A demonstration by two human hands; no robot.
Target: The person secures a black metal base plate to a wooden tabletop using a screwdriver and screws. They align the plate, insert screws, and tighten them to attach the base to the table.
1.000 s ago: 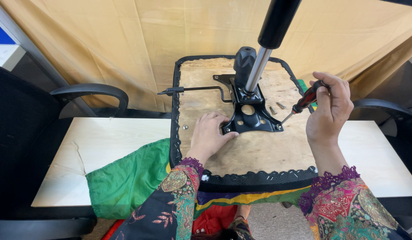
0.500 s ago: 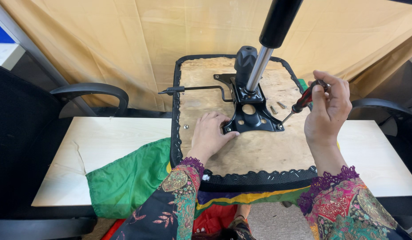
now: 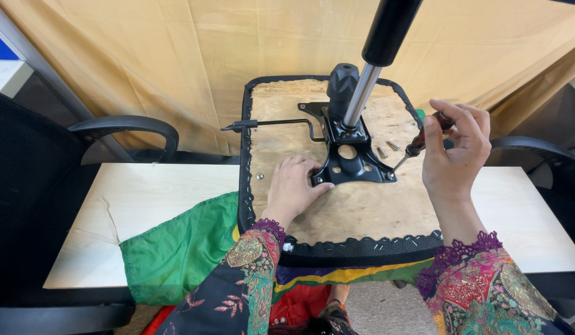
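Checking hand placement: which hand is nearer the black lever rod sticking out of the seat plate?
Left. The left hand rests on the seat base just below the lever rod; the right hand holds a screwdriver across the mounting plate.

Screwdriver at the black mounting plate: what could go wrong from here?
The screwdriver in the right hand meets the black plate at a slant, so its tip could slip off the screw. The left hand rests at the plate's near corner, close enough to be jabbed or pinched. Two loose screws lie on the upturned wooden seat base and may roll off.
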